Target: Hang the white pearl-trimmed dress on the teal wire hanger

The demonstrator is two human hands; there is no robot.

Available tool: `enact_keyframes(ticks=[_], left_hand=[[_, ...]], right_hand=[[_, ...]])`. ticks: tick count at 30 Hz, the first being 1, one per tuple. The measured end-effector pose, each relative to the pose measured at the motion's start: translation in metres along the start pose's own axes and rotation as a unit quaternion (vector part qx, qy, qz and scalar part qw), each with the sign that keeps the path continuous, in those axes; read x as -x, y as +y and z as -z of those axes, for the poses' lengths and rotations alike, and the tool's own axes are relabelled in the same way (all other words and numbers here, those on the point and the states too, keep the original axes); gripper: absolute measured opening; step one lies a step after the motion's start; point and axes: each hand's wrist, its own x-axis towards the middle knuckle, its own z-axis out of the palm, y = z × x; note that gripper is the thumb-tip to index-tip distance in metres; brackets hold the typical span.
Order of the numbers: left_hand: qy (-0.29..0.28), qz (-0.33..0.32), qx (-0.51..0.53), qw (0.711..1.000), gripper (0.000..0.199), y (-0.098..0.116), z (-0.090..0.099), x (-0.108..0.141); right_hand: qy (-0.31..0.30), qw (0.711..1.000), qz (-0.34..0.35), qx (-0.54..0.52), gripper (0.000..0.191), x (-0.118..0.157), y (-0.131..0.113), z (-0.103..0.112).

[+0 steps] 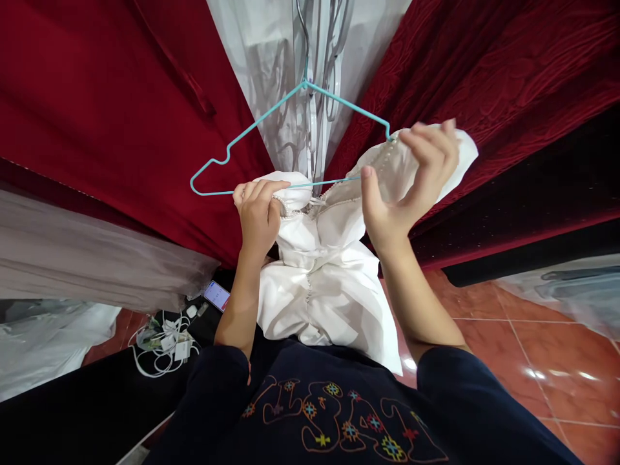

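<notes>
While left hand point(258, 218) grips dress point(334, 300), shirt lettering point(349, 431), phone point(216, 296) text unclear.

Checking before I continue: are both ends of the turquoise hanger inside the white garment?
No, the turquoise hanger has its left end bare, out past the left hand.

Smooth, Raised and Glossy

The white dress point(334, 300) is of smooth cloth with a soft sheen, and its edge carries glossy, pearl-like beads point(289, 212). The turquoise hanger point(305, 84) looks plastic-coated and smooth, with a hook point(305, 39) of shiny metal. The left red cloth point(97, 97) looks matt; the right red cloth point(484, 71) has a raised pattern. The floor tiles point(513, 361) are glossy
</notes>
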Motion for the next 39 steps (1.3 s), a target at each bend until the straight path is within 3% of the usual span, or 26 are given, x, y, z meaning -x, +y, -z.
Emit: enact_keyframes(ticks=[2,4,6,11,15,18,22,24,27,30,33,37,39], left_hand=[[-0.001,0.004,-0.006,1.000,0.034,0.000,0.000,-0.001],[-0.001,0.012,-0.009,1.000,0.035,0.001,0.001,-0.002],[-0.005,0.020,-0.005,1.000,0.035,0.004,0.001,-0.002],[-0.014,0.028,0.018,0.999,0.034,0.010,0.004,-0.005],[-0.021,0.037,0.026,0.999,0.032,0.010,0.006,-0.007],[-0.030,0.037,0.037,0.998,0.033,0.010,0.003,-0.006],[-0.019,0.030,0.059,0.998,0.035,0.012,-0.004,-0.005],[-0.021,0.033,0.055,0.998,0.034,0.013,-0.006,-0.006],[-0.026,0.045,0.041,0.998,0.035,0.015,-0.006,-0.007],[-0.025,0.047,0.033,0.998,0.036,0.016,-0.003,-0.006],[-0.027,0.034,0.021,0.999,0.037,0.015,0.001,-0.004],[-0.029,-0.003,0.013,0.999,0.036,0.014,0.007,0.006],[0.024,-0.009,0.020,0.999,0.033,0.013,0.008,0.017]], right_hand=[[-0.055,0.998,-0.008,0.027,0.044,-0.009,0.017,0.004],[-0.102,0.995,-0.023,0.004,0.030,-0.020,0.033,0.008],[-0.116,0.992,-0.050,-0.021,0.020,-0.033,0.042,0.014],[-0.144,0.987,-0.069,0.002,0.029,-0.066,0.049,0.033],[-0.056,0.992,-0.107,-0.026,0.023,-0.070,0.084,0.043],[0.031,0.992,-0.123,-0.012,0.017,-0.045,0.108,0.053],[0.128,0.990,-0.048,0.034,0.028,0.010,0.096,0.068],[0.128,0.991,-0.021,0.031,0.029,0.030,0.078,0.071],[0.059,0.997,0.048,-0.013,0.026,0.036,0.048,0.060],[-0.104,0.986,0.108,-0.072,0.032,0.024,0.024,0.036],[-0.238,0.964,0.096,-0.066,0.027,0.017,0.012,0.009],[-0.246,0.966,0.056,-0.053,0.022,0.028,0.011,-0.011],[-0.232,0.969,0.048,-0.062,0.023,0.032,0.013,-0.013]])
